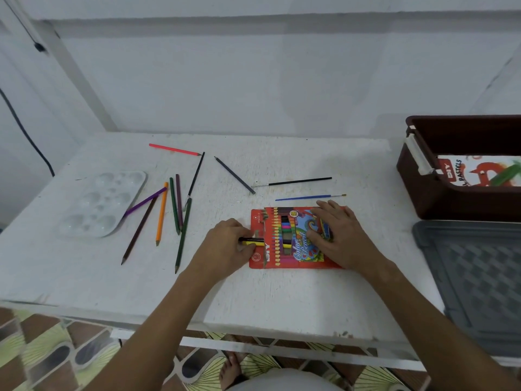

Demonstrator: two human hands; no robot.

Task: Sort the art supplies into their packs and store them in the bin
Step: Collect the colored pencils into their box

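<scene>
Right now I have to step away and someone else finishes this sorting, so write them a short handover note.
Left hand pinches a yellow pencil and a black one, feeding them into the red pencil pack. Right hand lies flat on the pack, steadying it.
Done: pastels box already in the brown bin.
Left: loose pencils beside the paint palette, the pink pencil, the two brushes, then pack and palette to the bin.

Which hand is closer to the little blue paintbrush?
Right. The right hand lies on the pencil pack, just below the blue paintbrush. The left hand is farther away at the pack's left end, gripping a yellow pencil.
</scene>
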